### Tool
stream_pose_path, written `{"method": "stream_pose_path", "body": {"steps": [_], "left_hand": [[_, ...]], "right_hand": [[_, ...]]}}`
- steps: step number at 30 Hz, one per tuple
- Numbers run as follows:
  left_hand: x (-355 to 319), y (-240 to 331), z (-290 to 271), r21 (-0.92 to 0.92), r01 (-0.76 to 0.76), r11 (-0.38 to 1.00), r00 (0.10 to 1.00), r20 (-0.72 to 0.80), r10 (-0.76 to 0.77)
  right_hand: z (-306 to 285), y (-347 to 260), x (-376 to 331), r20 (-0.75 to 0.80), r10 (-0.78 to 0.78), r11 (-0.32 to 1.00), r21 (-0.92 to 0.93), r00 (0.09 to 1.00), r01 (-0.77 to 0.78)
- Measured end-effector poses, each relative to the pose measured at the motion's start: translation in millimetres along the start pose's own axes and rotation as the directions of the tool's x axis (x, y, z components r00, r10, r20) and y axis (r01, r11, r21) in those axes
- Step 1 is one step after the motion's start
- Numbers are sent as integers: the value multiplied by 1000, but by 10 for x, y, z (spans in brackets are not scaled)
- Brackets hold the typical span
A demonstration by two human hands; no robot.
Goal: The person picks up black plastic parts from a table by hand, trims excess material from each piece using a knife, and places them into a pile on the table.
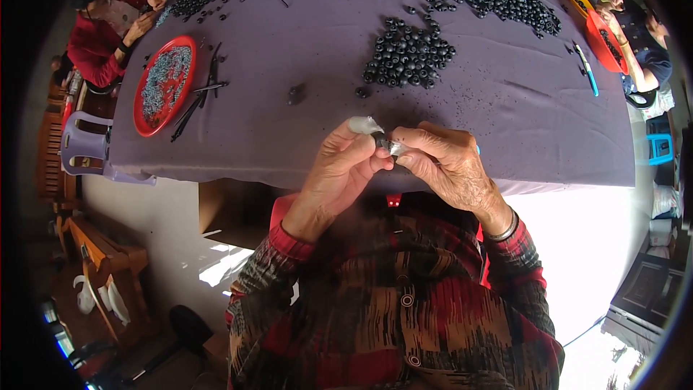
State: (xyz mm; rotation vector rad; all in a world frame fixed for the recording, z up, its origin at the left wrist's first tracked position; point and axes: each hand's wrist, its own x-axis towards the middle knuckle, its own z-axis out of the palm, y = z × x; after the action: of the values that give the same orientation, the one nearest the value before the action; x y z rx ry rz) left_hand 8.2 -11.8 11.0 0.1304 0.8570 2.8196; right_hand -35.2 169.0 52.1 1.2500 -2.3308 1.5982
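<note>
Left hand (339,166): fingers closed around a small dark piece (380,141); a pale thumb cover (364,125) on top.
Right hand (444,162): pinches the same piece, above the table edge.
Piece: round, mostly hidden by fingertips.
Cloth (289,130): purple, smooth.
Beads (408,54): black, round, heaped nearby.
Plate (141,105): red, with grey-blue grains.

Bare purple cloth (303,133) lies open ahead of me; the near pile of black rings (408,54) blocks straight on, the red plate (164,85) and pliers (198,94) block leftward.
</note>
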Motion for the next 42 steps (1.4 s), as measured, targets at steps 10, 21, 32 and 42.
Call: {"method": "stream_pose_path", "body": {"steps": [10,21,32,42], "left_hand": [[0,9,13,-3,5,1000,1000,-9,-5],[-5,-3,-43,132,-33,991,999,-5,34],[-7,-136,-8,93,69,993,996,-68,-63],[6,-108,34,88,168,982,986,-27,-166]], "right_hand": [[2,-16,14,0,10,1000,14,1000,-10],[4,-26,24,24,57,998,-26,998,-56],[-151,101,56,-43,299,951,-73,953,-301],[-27,52,70,201,256,870,379,946,-316]]}}
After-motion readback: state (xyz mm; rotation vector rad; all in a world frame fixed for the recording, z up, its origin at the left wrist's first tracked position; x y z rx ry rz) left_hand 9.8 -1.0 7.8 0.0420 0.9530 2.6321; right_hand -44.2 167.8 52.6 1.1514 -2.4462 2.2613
